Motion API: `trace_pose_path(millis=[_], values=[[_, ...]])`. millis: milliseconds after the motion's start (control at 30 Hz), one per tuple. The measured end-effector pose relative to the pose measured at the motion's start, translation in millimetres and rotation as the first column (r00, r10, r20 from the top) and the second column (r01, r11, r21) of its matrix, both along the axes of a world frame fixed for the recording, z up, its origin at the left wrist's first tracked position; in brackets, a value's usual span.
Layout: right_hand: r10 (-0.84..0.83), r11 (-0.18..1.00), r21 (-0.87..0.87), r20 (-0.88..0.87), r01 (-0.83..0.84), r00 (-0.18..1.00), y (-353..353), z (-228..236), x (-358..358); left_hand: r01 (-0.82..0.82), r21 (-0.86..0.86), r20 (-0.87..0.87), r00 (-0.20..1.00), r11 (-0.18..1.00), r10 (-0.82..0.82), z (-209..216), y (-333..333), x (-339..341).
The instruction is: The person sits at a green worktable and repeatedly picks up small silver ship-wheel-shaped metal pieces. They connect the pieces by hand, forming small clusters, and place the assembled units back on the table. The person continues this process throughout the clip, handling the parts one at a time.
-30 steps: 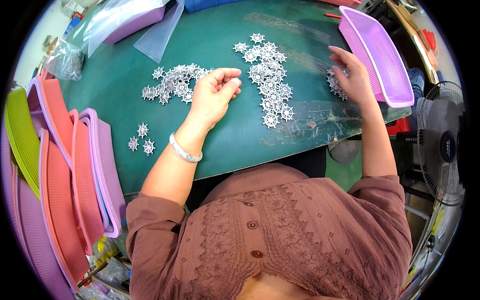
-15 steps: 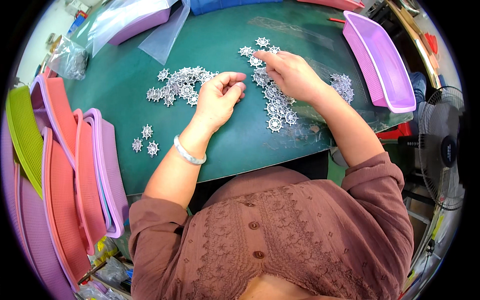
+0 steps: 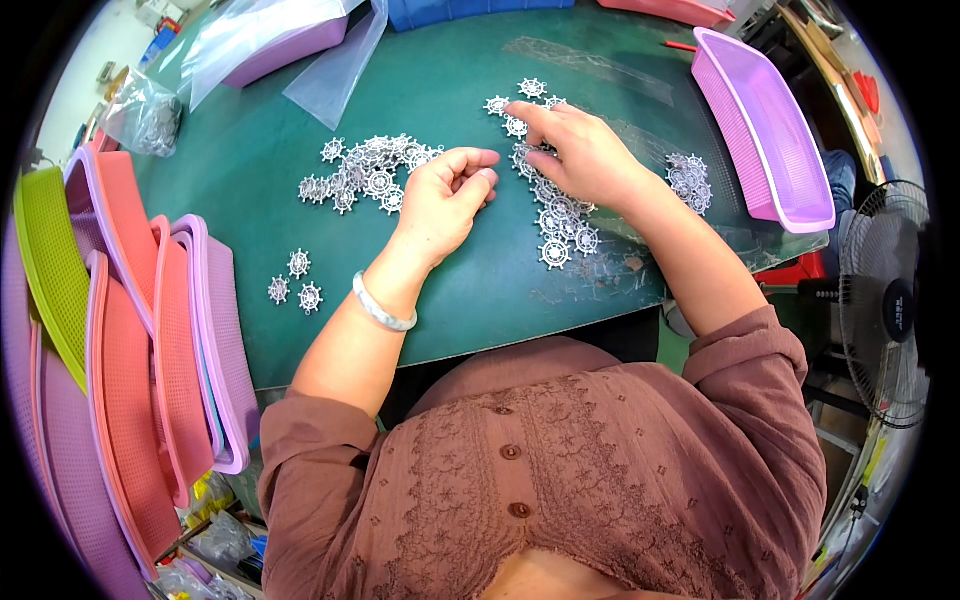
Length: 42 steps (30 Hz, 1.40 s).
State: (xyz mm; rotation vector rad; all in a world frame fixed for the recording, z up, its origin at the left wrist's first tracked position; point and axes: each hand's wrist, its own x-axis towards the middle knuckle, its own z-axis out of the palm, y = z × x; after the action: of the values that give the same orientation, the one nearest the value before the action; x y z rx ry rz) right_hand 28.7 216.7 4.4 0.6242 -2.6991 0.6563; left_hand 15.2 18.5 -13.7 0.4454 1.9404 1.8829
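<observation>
Small silver ship-wheel charms lie scattered on a dark green table (image 3: 500,290). My left hand (image 3: 445,200) rests loosely curled just right of one heap of charms (image 3: 365,175); whether it holds a charm is hidden. My right hand (image 3: 580,150) lies flat over a second row of charms (image 3: 555,225), its fingers spread and touching the ones at the row's upper end. Three loose charms (image 3: 295,280) sit apart at the left. Another small pile of charms (image 3: 690,180) lies to the right, beside a tray.
A purple plastic tray (image 3: 770,140) stands at the table's right edge. Stacked pink, purple and green trays (image 3: 130,330) lean at the left. Clear plastic bags (image 3: 330,60) lie at the back. A fan (image 3: 890,310) stands on the right.
My right hand has come left from the small pile by the purple tray to the middle row of charms. My left hand has stayed beside its heap.
</observation>
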Motion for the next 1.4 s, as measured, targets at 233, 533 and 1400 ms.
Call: trace_pose_path(millis=[233,533,1400], values=[[-0.020,0.992,-0.126,-0.094,0.008,0.995,-3,8,-3,-0.031,0.070,0.088,0.996,0.997,0.025,3,-1,0],[0.172,0.840,-0.504,-0.104,-0.201,0.980,-23,18,1,0.009,0.396,0.364,0.917,0.918,-0.166,10,-12,-7],[0.309,0.511,-0.859,0.225,0.038,0.924,-17,-3,6,-0.104,0.274,0.164,0.985,0.956,0.060,9,-7,-2]])
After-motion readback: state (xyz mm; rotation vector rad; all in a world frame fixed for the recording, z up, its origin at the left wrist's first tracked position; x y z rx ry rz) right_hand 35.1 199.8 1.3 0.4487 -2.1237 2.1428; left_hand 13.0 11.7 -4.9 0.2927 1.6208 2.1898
